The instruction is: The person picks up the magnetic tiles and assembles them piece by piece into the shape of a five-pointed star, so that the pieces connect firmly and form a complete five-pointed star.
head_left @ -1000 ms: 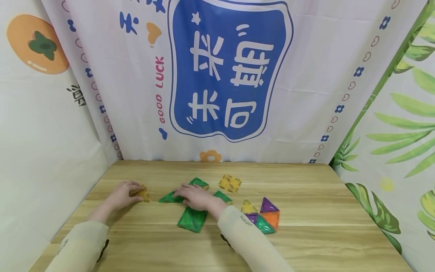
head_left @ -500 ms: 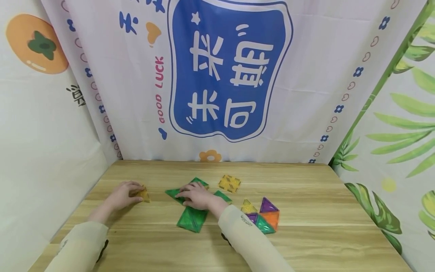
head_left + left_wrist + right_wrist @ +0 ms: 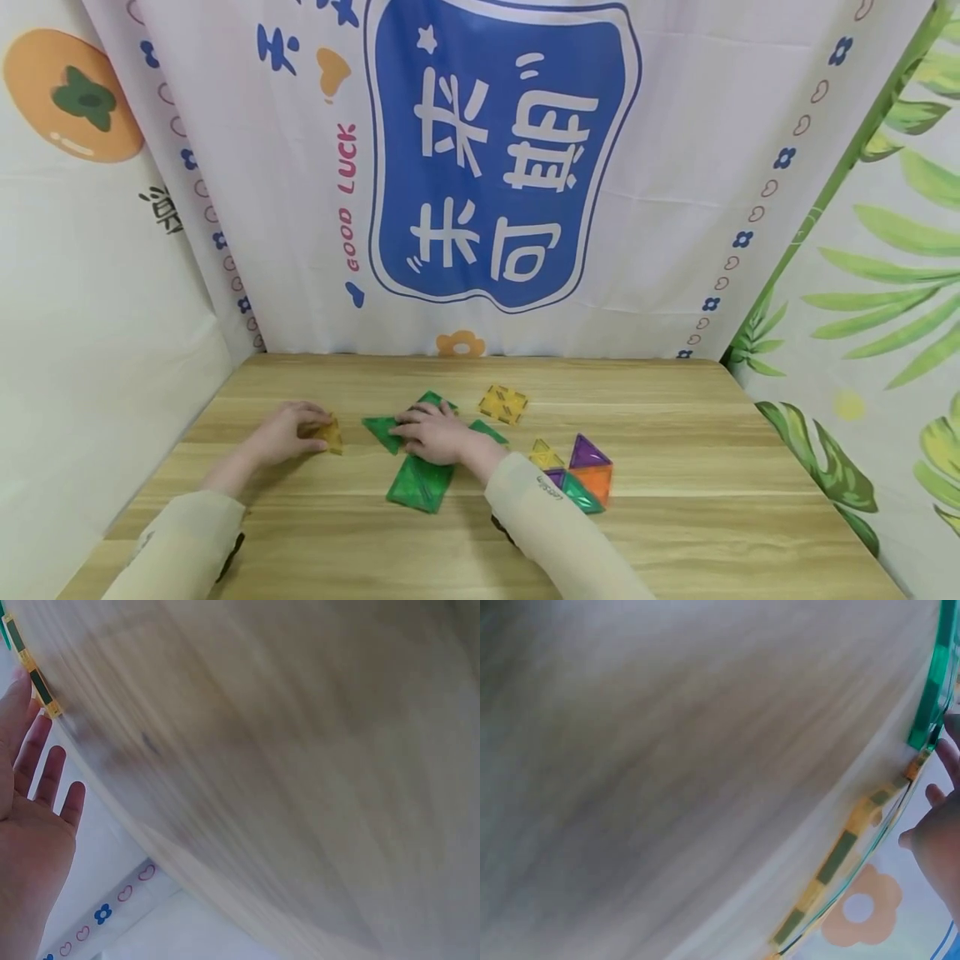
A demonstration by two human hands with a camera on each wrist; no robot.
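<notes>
At the table's left my left hand [image 3: 288,433] pinches a yellow magnetic tile [image 3: 332,434] between thumb and fingers; part of it is hidden by the hand. In the left wrist view its yellow edge [image 3: 41,688] shows by the thumb, the other fingers stretched out. My right hand [image 3: 437,433] grips the right part of a green triangular magnetic tile [image 3: 382,432]. Around that hand lie more green tiles: one behind it [image 3: 431,400], one to its right [image 3: 487,432] and a larger square-shaped green piece [image 3: 422,483] in front, partly covered.
A yellow square tile [image 3: 503,404] lies at the back. To the right sits a cluster: a yellow triangle [image 3: 546,456], a purple triangle [image 3: 588,452], an orange tile [image 3: 595,482] and a teal triangle [image 3: 583,493]. A printed curtain [image 3: 675,208] hangs behind the wooden table [image 3: 712,500].
My left hand has shifted slightly right with the yellow tile. The green triangle under my right hand has turned and its tip has drawn in rightward. The head view has swung a little.
</notes>
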